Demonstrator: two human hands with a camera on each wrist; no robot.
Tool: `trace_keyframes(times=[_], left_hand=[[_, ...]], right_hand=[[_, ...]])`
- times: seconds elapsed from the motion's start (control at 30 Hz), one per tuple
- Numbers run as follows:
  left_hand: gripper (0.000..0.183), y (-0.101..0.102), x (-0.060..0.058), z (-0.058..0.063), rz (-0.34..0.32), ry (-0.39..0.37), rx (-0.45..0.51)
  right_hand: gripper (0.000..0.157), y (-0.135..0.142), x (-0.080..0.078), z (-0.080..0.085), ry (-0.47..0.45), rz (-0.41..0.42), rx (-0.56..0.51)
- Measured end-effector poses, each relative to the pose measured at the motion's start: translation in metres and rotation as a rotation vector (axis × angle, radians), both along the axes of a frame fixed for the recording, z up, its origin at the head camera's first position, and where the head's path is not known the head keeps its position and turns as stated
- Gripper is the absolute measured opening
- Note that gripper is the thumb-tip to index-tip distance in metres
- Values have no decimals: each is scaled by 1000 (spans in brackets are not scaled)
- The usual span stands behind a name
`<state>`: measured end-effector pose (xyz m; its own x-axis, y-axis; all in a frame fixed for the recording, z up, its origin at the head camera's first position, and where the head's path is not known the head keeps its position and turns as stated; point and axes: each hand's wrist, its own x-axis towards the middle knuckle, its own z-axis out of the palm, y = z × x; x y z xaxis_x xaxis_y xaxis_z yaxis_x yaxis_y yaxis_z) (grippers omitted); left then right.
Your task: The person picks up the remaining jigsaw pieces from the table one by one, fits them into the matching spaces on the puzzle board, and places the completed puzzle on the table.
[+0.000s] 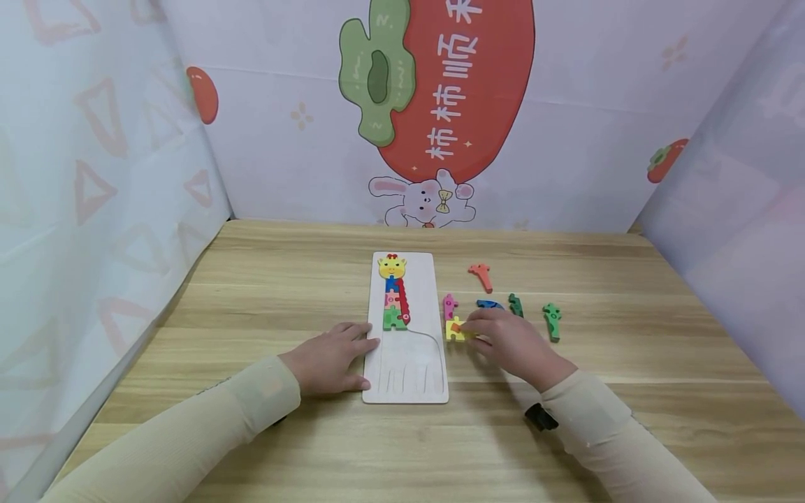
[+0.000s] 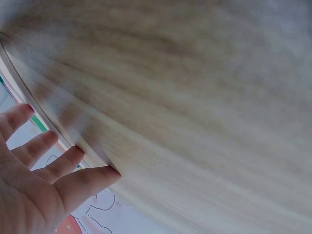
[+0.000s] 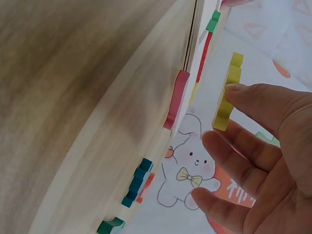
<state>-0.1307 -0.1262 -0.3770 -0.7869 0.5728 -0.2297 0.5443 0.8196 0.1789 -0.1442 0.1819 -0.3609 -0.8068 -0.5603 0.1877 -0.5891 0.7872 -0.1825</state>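
A yellow puzzle piece (image 1: 454, 330) with an orange patch is pinched between the thumb and fingers of my right hand (image 1: 512, 342); the right wrist view shows the yellow piece (image 3: 227, 95) held above the table. My left hand (image 1: 330, 358) rests at the left edge of the white puzzle board (image 1: 411, 363), its spread fingers touching the edge. On the board, a giraffe head (image 1: 393, 267) sits above blue, pink and green neck pieces (image 1: 395, 319), with a red mane piece (image 1: 404, 300) alongside. Outlines mark the board's lower part. A pink piece (image 1: 449, 305) lies just right of the board.
Right of the board lie an orange piece (image 1: 482, 276), a blue piece (image 1: 490, 304), a dark green piece (image 1: 516, 304) and a green piece (image 1: 552, 321). The wooden table (image 1: 270, 279) meets a printed backdrop (image 1: 283, 161) at its back and sides.
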Motion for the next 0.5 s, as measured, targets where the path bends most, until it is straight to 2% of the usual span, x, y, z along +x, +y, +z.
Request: trace_keyframes(times=[0.3,0.5], left_hand=[[70,-1,0,-2,3,10,6],[70,-1,0,-3,0,15,11]], right_hand=[[24,-7,-1,2,-31,-29,37],[23,-10,-1,2,-48,-29,19]])
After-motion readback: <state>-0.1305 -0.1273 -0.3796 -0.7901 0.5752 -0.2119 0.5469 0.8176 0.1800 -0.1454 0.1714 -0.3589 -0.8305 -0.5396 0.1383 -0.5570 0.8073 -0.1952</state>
